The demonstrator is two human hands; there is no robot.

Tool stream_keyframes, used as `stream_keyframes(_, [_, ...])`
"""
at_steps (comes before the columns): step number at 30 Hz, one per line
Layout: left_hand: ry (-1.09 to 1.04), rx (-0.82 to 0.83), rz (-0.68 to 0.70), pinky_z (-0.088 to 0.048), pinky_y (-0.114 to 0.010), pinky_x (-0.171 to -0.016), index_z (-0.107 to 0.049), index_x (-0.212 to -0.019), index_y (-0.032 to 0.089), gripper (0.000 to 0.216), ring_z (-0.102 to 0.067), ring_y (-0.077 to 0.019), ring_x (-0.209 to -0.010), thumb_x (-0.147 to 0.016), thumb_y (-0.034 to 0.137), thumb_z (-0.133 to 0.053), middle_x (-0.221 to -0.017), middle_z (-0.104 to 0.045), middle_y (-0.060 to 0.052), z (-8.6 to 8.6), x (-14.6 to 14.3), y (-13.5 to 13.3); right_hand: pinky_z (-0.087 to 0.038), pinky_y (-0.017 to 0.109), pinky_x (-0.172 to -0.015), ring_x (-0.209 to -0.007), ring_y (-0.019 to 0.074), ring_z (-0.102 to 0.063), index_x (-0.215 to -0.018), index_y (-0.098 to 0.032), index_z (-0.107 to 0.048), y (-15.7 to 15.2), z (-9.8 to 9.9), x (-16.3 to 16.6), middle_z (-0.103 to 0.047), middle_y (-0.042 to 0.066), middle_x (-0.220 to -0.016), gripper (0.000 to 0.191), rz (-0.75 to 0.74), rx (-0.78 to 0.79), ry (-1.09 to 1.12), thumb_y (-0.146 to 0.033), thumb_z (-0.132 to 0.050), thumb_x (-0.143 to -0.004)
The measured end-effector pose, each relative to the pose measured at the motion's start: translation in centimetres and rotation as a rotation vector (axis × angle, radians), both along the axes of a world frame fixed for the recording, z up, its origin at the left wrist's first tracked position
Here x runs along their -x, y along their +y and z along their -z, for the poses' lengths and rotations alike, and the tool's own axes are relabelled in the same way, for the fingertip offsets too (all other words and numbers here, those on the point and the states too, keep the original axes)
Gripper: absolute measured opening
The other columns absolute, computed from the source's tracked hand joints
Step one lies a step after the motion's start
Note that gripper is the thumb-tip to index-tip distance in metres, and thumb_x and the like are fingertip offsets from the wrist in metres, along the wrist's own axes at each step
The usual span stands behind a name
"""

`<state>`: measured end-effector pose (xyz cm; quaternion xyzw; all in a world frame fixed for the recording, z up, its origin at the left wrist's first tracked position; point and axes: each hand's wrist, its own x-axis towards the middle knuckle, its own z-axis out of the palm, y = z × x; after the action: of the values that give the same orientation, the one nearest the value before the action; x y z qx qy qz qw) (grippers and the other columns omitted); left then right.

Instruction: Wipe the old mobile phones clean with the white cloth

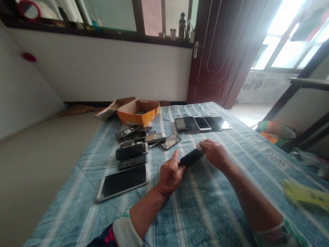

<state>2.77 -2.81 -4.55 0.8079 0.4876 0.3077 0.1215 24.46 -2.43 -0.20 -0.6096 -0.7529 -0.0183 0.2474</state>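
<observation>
A black mobile phone (191, 157) is held tilted just above the bed-like cloth surface. My left hand (169, 175) grips its near left end between thumb and fingers, with the index finger pointing up. At the phone's far right end, my right hand (215, 153) is closed with a small whitish wad (199, 148) at its fingertips, pressed against the phone; its material is unclear. A silver-edged phone (171, 141) lies just beyond my left hand. To the left, a large white-framed phone (123, 183) lies beside a heap of older phones (155, 137), several with keypads.
Several phones lie side by side in a row, a white-edged one (202, 124) among them. An open orange cardboard box (138, 119) stands at the far left edge of the striped blue cloth (205, 209). A yellow item (305, 195) lies at right. Behind is a brown door (213, 51).
</observation>
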Motion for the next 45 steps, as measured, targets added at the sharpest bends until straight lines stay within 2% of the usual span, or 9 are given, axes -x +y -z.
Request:
stream_keyframes(4, [-0.002,-0.003,0.009,-0.055,-0.032,-0.078,-0.041,-0.135,0.017,0.059,-0.070,-0.0225,-0.086,-0.081,0.025,-0.061,-0.093,-0.073,-0.005,0.0,0.1,0.1,-0.041,0.026,-0.068,-0.087,0.0190,-0.058,-0.084,-0.021,-0.066,-1.0,0.0,2.4,-0.064,0.007,-0.091,0.026,0.024,-0.037,-0.110,-0.006,-0.044,-0.086])
stream_keyframes(12, [0.030,-0.034,0.031,-0.055,-0.034,-0.078,-0.040,-0.136,0.014,0.055,-0.070,-0.0246,-0.089,-0.083,0.022,-0.053,-0.102,-0.072,-0.011,0.2,0.3,0.2,-0.046,0.029,-0.079,-0.103,0.0215,-0.053,-0.091,-0.016,-0.064,-3.5,0.2,7.9,-0.062,0.010,-0.098,0.023,-0.261,-0.131,-0.096,-0.009,-0.042,-0.091])
stream_keyframes(20, [0.023,-0.033,0.023,-0.054,-0.031,-0.076,-0.044,-0.133,0.016,0.054,-0.070,-0.0217,-0.084,-0.082,0.025,-0.060,-0.091,-0.073,-0.005,0.1,0.2,0.1,-0.043,0.027,-0.085,-0.109,0.0205,-0.053,-0.091,-0.020,-0.065,-1.7,1.1,3.3,-0.064,0.008,-0.102,0.029,-0.045,-0.172,-0.078,-0.002,-0.042,-0.086])
stream_keyframes(25, [0.034,-0.035,0.006,-0.055,-0.031,-0.076,-0.048,-0.130,0.017,0.055,-0.070,-0.0221,-0.081,-0.078,0.021,-0.064,-0.088,-0.073,-0.005,-0.1,0.1,0.0,-0.043,0.029,-0.078,-0.092,0.0208,-0.058,-0.091,-0.019,-0.065,-0.8,1.6,1.5,-0.065,0.008,-0.100,0.024,0.127,-0.167,-0.067,-0.010,-0.043,-0.090])
stream_keyframes(28, [0.036,-0.045,0.017,-0.054,-0.030,-0.076,-0.048,-0.130,0.018,0.053,-0.070,-0.0220,-0.083,-0.079,0.021,-0.063,-0.089,-0.072,-0.005,0.0,0.1,0.1,-0.044,0.031,-0.080,-0.095,0.0221,-0.057,-0.090,-0.019,-0.065,-1.2,1.7,2.4,-0.064,0.009,-0.099,0.026,0.105,-0.210,-0.082,-0.008,-0.041,-0.090])
stream_keyframes(32, [0.026,-0.045,0.028,-0.054,-0.031,-0.077,-0.048,-0.130,0.018,0.050,-0.069,-0.0220,-0.085,-0.083,0.026,-0.059,-0.093,-0.072,-0.006,0.2,0.2,0.2,-0.044,0.033,-0.092,-0.115,0.0237,-0.049,-0.096,-0.017,-0.065,-2.4,1.8,5.2,-0.063,0.011,-0.104,0.031,-0.065,-0.291,-0.094,-0.005,-0.038,-0.089])
stream_keyframes(36, [0.023,-0.027,0.048,-0.054,-0.030,-0.077,-0.049,-0.128,0.018,0.045,-0.069,-0.0219,-0.085,-0.086,0.032,-0.055,-0.094,-0.071,-0.006,0.0,0.3,0.2,-0.045,0.033,-0.093,-0.120,0.0229,-0.048,-0.099,-0.017,-0.065,-3.0,2.0,6.5,-0.062,0.011,-0.109,0.029,-0.168,-0.289,-0.056,-0.009,-0.038,-0.092])
stream_keyframes(41, [0.046,-0.032,0.052,-0.053,-0.031,-0.080,-0.055,-0.124,0.017,0.042,-0.068,-0.0227,-0.088,-0.082,0.022,-0.060,-0.095,-0.071,-0.008,-0.2,0.2,0.1,-0.044,0.032,-0.095,-0.120,0.0226,-0.050,-0.102,-0.016,-0.066,-1.8,2.1,4.0,-0.063,0.011,-0.111,0.032,-0.050,-0.224,0.006,-0.002,-0.042,-0.085])
stream_keyframes(45, [0.052,-0.031,0.044,-0.053,-0.030,-0.077,-0.057,-0.123,0.019,0.043,-0.068,-0.0213,-0.084,-0.080,0.019,-0.062,-0.091,-0.071,-0.006,-0.3,0.1,0.0,-0.047,0.030,-0.084,-0.098,0.0203,-0.061,-0.097,-0.019,-0.068,-0.4,2.3,1.9,-0.067,0.009,-0.105,0.028,0.086,-0.184,0.143,-0.010,-0.044,-0.087])
